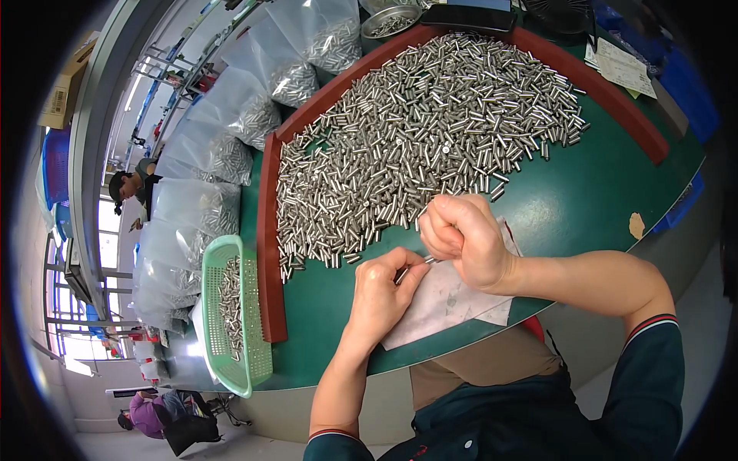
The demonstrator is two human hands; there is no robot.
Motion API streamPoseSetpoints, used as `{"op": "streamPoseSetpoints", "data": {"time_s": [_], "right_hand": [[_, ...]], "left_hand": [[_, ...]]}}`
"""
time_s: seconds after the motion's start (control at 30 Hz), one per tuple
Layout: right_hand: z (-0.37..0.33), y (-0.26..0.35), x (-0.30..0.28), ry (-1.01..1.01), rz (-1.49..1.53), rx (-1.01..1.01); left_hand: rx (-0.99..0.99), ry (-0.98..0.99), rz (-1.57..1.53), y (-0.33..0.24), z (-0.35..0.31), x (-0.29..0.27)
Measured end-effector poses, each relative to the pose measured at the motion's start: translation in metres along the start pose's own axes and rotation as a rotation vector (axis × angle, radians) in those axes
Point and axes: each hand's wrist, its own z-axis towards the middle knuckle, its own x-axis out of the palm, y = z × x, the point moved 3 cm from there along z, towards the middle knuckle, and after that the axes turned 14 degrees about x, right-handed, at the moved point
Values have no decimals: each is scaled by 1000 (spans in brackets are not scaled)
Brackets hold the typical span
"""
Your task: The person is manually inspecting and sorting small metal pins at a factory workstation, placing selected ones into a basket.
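Close to the front of the green table, my left hand (382, 290) is closed, thumb against fingers, with a small metal pin (401, 274) in its grasp. Just right of it and a little higher, my right hand (470, 240) is curled with thumb and fingers pressed together; what it holds, if anything, is hidden. Both hands are over a whitish stained cloth (446, 303). Beyond them spreads a large heap of short silvery metal pins (430, 115), its near edge close to my right hand.
A dark red raised border (270, 230) bounds the heap. Left of it stands a green plastic basket (262, 361) with more pins. Clear bags (231, 157) of pins line the far left. A metal bowl (390, 11), black tray (469, 17) and papers (623, 67) are at the back.
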Motion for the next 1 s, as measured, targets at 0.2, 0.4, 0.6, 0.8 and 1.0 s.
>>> {"op": "streamPoseSetpoints", "data": {"time_s": [0.2,0.4,0.6,0.8,1.0], "right_hand": [[-7,-3,6,12,-202,-142],[-6,-3,7,-18,-259,-166],[-6,-2,7,-32,-246,-144],[-4,-1,4,-29,-124,-54],[0,-2,3,-13,-91,-13]], "left_hand": [[38,-21,-28,-4,3,0],[35,-1,2,-9,6,-1],[-3,-18,0,-9,0,-3],[-329,-80,-1509,18,-6,-8],[-423,-276,-1466,20,-2,-15]]}}
